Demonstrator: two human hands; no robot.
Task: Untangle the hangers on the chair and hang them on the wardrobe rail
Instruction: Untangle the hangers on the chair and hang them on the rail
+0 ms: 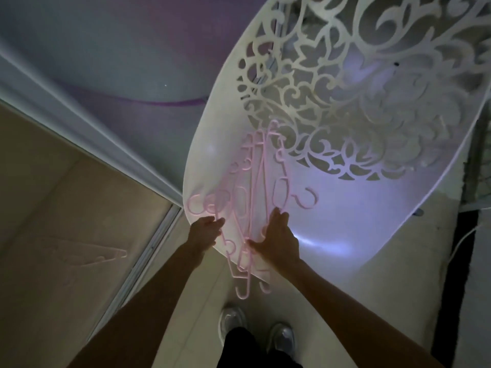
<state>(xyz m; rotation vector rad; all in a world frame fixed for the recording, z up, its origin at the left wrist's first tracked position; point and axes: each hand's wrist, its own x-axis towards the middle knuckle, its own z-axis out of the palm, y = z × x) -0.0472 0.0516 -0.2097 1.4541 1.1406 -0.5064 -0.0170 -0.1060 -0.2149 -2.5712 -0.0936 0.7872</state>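
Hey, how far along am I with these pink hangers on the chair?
Early stage. Done: nothing visibly hung; no wardrobe rail is in view. In hand: the tangled pink hangers lie on the white chair, some poking past its front edge, with your left hand and right hand on the pile. Left: separating them all and hanging them, plus one hanger on the floor.

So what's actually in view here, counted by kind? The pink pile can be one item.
Pink hanger pile: 1
White chair: 1
Loose hanger lying on the left: 1
Hands, left hand and right hand: 2
Shoes: 2
Total: 7
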